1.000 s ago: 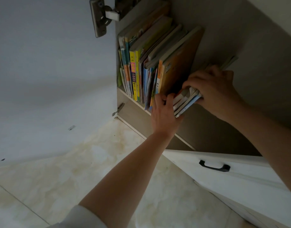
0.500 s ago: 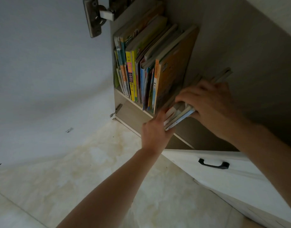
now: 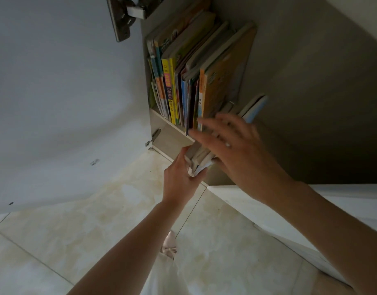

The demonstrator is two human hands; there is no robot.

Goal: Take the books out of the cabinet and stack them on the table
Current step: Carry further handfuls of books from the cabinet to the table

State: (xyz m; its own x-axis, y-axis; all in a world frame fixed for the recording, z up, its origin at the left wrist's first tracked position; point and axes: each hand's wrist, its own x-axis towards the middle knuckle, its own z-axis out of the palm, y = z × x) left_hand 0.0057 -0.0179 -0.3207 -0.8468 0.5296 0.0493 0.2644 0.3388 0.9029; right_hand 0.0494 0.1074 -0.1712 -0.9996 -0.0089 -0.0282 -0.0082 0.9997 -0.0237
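Note:
A row of colourful books (image 3: 189,81) stands upright at the left end of the open cabinet (image 3: 311,81), on its shelf. A small bundle of thin books (image 3: 199,158) lies tilted, half out over the shelf edge; its far end (image 3: 254,107) still points into the cabinet. My left hand (image 3: 181,179) grips the bundle's near end from below. My right hand (image 3: 230,145) lies over the bundle with fingers spread and straight, blurred, fingertips near the orange book's spine.
The white cabinet door (image 3: 55,92) stands open at the left, its metal hinge (image 3: 123,15) at the top. A white drawer front (image 3: 289,209) juts out below the shelf at the right. Pale floor tiles (image 3: 77,241) and a pink shoe (image 3: 169,243) lie below.
The bundle has slid out of the cabinet toward me and down. My left hand moved from the standing books to the bundle's near end. My right hand's fingers have straightened from their grip.

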